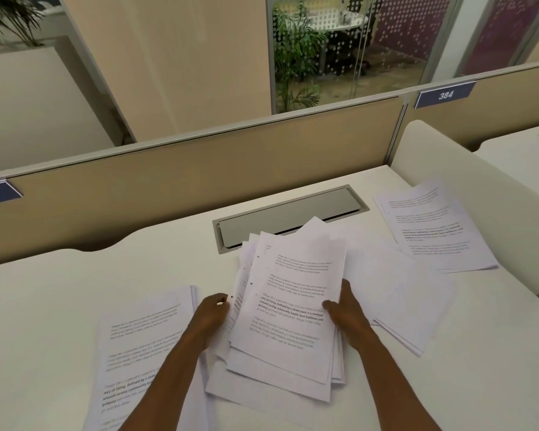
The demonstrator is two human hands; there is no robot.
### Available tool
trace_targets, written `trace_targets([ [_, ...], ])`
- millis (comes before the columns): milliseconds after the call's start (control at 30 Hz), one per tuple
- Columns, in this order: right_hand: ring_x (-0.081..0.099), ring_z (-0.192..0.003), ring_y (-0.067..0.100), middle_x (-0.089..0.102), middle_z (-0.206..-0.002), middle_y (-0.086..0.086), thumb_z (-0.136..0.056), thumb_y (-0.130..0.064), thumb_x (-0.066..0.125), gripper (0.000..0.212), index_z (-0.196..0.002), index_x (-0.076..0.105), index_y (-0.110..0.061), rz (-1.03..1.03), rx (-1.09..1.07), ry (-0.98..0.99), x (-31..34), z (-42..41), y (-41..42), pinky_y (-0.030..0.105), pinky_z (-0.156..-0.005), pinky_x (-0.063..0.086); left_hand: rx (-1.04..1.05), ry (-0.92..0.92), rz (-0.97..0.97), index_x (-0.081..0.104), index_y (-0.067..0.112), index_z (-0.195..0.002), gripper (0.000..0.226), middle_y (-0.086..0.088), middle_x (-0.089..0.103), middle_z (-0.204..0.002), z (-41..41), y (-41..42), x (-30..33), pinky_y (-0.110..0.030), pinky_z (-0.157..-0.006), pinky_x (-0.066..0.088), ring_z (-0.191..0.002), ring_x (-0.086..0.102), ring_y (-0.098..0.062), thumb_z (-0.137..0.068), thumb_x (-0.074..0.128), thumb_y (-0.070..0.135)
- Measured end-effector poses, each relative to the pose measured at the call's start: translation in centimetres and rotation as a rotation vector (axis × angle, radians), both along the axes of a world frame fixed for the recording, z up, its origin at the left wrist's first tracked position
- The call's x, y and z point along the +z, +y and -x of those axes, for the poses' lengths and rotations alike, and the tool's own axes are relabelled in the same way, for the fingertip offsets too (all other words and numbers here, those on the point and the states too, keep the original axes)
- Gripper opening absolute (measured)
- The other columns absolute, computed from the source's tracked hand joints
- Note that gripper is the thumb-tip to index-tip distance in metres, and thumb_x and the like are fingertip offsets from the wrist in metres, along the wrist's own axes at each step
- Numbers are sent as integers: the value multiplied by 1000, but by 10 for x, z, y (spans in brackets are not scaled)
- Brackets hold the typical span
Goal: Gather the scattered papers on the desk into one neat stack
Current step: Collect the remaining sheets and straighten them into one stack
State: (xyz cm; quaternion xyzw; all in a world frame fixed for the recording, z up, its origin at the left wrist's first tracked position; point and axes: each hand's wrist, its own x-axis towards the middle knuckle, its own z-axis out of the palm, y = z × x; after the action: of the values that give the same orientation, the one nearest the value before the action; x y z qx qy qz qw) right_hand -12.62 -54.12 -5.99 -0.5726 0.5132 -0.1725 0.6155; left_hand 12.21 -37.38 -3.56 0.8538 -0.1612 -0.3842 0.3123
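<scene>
A: The light is soft and even, probably from overhead; no lamp is in view. The desk [59, 290] reads a warm off-white, with no hard glare.

B: Shadows?

A: Faint ones only, under the lifted bundle of papers [288, 303] and beside the forearms.

B: Sharpness?

A: Mediocre. The print on the sheets is smeared and mostly unreadable. The partition [199, 169] bows with the wide lens, and the verticals lean outward at the edges.
</scene>
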Motion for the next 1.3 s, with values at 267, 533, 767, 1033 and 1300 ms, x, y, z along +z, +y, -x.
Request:
trace_targets([
  [267, 61, -116, 22, 60, -135, 3, -89, 5, 51, 60, -136, 45, -31, -83, -23, -75, 0, -4, 8, 47, -105, 49, 0, -17, -77, 61, 15, -112, 20, -6, 62, -115, -2, -3, 3, -32, -82, 45, -98, 57, -24, -92, 60, 20],
  [533, 62, -111, 13, 64, -124, -7, -91, -33, 65, 52, -139, 49, -23, 232, 173, 147, 2, -21, 46, 31, -100, 50, -122, 205, 11, 64, 14, -113, 56, -11, 77, -103, -13, -9, 3, -45, -80, 62, -90, 76, -32, -69, 86, 42],
  [767, 46, -123, 38, 49, -136, 19, -80, -49, 72, 76, -142, 48, -11, 568, -291, 663, -1, 28, 9, 48, -98, 44, -118, 213, 81, 65, 10, -113, 33, -11, 75, -105, -2, 0, -2, -42, -78, 60, -92, 74, -32, -84, 79, 10],
  [1033, 42, -134, 35, 40, -147, 20, -86, -53, 67, 99, -155, 17, -5, 383, -224, 711, 6, 45, -22, 41, -107, 40, -127, 230, 102, 63, 14, -110, 29, -12, 74, -106, 7, 3, -11, -52, -88, 58, -95, 72, -36, -85, 77, 9],
  [1300, 50, -126, 37, 45, -139, 26, -78, -41, 81, 101, -150, 24, 1, 156, -447, 551, 20, 24, -46, 39, -103, 42, -143, 221, 127, 61, 11, -119, 38, -12, 73, -109, 5, 3, -17, -51, -88, 58, -96, 71, -34, -85, 78, 9],
])
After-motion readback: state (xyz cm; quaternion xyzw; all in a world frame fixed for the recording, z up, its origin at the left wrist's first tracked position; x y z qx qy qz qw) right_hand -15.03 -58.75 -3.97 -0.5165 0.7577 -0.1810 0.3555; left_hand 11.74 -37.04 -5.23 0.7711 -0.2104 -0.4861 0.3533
